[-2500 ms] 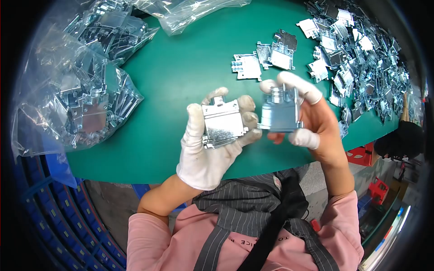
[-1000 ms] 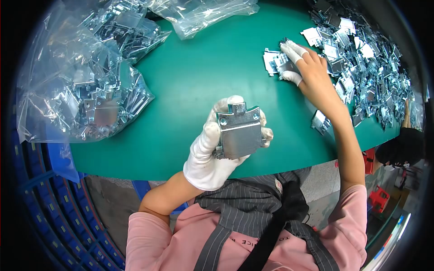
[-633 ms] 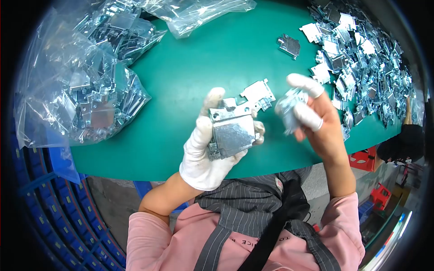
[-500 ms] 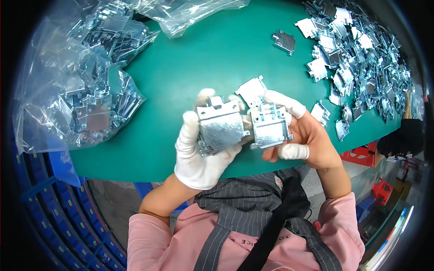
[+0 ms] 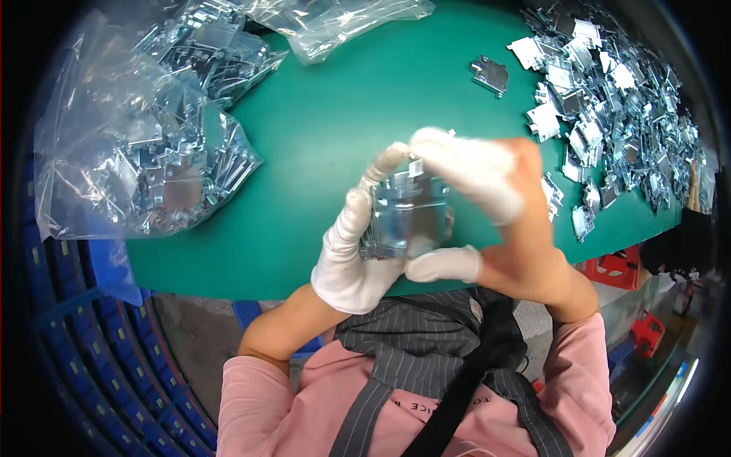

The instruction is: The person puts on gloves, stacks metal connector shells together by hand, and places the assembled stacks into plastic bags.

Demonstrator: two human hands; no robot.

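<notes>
In the middle of the head view, shiny stamped metal plates [image 5: 394,217] are held between my two hands, just above the near part of the table. My white-gloved left hand [image 5: 343,263] is closed around their left side, fingers at the upper edge and thumb side below. My right hand [image 5: 512,190], with white coverings on its fingers, grips them from the right, with fingertips at the top and the thumb at the lower edge. Motion blurs the right fingers and the plates' right half, and I cannot tell how many plates there are.
A green table [image 5: 327,107] lies under my hands. Clear plastic bags [image 5: 84,152] full of similar metal parts stand at the left. A large heap of metal plates [image 5: 609,114] covers the right side, with one plate [image 5: 489,75] lying apart. Blue bins [image 5: 91,358] are at lower left.
The plates, held side by side in separate hands before, are now together between both hands. My right hand has swung over to the left hand's plates, its fingers reaching across the top.
</notes>
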